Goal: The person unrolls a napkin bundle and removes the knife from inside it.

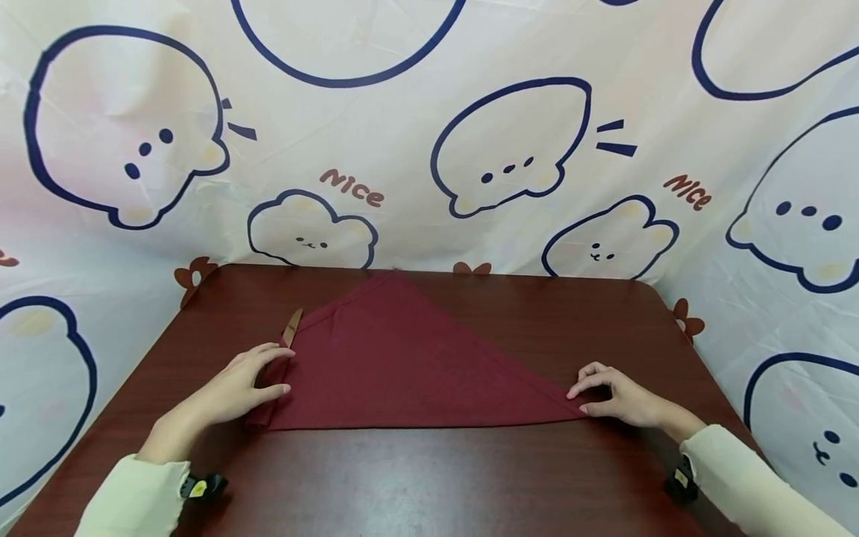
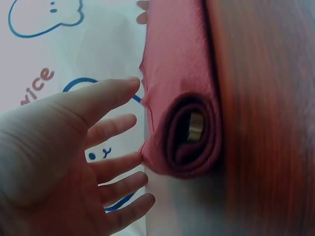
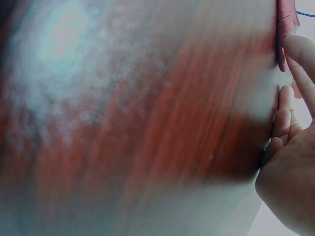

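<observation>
A dark red cloth [image 1: 416, 358] lies on the table in a triangle, its peak at the far side and its left edge rolled up. From the far end of the roll [image 2: 179, 147] sticks a flat, tan-brown strip [image 1: 293, 328] with a tapered tip. Its pale near end [image 2: 195, 127] shows inside the coiled cloth, and the rest is hidden. Beside the roll is my left hand [image 1: 244, 382], fingers spread, thumb and fingertips at the cloth. At the right corner, my right hand [image 1: 624, 397] pinches the cloth between thumb and index finger.
The dark brown wooden table [image 1: 429, 485] reaches back to a white sheet [image 1: 416, 164] printed with cartoon outlines, which also hangs at both sides. A black band with a small device [image 1: 204, 487] sits on the left wrist, another [image 1: 682, 481] on the right.
</observation>
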`<state>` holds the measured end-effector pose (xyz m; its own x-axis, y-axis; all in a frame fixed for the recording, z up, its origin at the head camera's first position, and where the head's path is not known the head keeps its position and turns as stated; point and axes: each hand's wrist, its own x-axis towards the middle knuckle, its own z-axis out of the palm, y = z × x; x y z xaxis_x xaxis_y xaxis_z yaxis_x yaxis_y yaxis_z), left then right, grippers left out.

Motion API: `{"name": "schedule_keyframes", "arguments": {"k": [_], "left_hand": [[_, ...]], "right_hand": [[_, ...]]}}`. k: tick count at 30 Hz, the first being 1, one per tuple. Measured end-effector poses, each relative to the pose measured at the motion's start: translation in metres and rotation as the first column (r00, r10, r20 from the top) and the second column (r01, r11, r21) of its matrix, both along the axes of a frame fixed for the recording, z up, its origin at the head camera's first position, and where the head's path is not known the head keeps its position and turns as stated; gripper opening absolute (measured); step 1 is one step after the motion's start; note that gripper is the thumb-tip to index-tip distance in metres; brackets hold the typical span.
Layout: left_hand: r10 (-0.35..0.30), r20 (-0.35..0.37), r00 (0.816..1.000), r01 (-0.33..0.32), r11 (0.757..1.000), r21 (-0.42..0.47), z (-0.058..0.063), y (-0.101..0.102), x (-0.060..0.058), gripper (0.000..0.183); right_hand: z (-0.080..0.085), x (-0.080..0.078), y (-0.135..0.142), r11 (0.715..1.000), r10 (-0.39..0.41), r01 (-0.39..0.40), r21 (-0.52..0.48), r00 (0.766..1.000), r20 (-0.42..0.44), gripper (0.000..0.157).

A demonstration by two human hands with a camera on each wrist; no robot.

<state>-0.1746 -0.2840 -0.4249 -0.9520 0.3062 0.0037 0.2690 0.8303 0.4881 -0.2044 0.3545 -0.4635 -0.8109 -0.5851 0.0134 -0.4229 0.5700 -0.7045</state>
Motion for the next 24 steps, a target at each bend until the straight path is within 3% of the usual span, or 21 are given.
{"name": "schedule_keyframes", "arguments": {"k": [9,24], "left_hand": [[-0.017,0.011,1.000,0.018,0.995,-0.099,-0.010,0.004,0.000,0.062],[-0.010,-0.038,0.999,0.007,0.997,-0.076,-0.020,-0.014,-0.001,0.059]], "right_hand": [[0.001,0.000,0.000,1.000,0.015,-0.015,-0.019,1.000,-0.009,0.017],[-0.001,-0.001,0.001,0.999,0.032,-0.032,-0.022,0.999,-0.010,0.017]]}}
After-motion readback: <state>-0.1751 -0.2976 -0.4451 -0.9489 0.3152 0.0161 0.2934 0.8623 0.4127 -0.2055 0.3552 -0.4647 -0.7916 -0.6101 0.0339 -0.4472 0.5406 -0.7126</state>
